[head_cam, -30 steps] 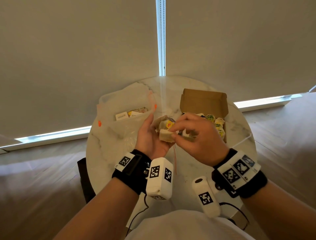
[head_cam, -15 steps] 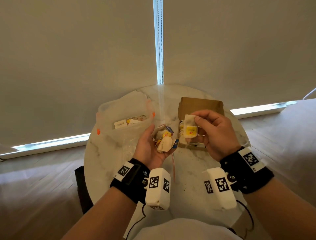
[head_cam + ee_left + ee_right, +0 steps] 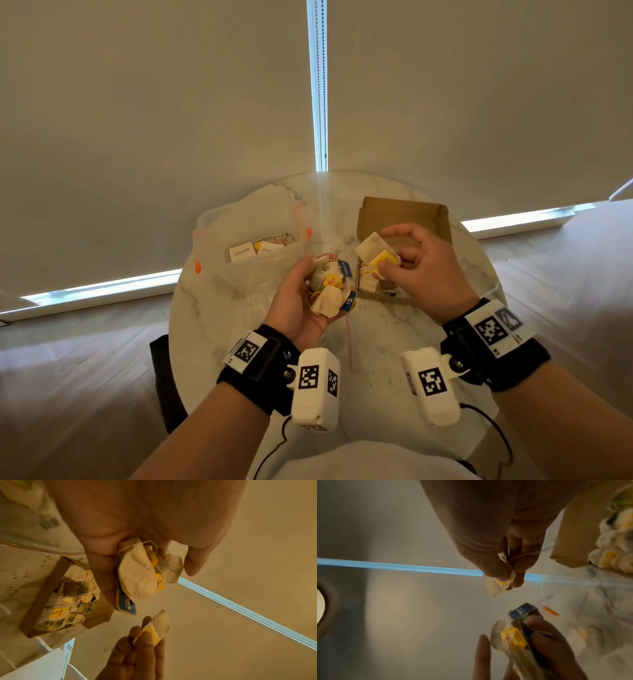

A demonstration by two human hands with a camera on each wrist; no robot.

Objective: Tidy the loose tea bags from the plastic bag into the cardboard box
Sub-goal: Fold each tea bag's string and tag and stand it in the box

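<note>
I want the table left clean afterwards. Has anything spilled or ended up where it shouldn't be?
Yes. Dark specks, seemingly tea dust, are scattered on the marble table in front of the box. A thin pinkish strip also lies loose there, below the left hand. What the strip is, I cannot tell.

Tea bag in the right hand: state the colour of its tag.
Yellow. The tag on the tea bag pinched by the right hand shows best in the head view.
</note>
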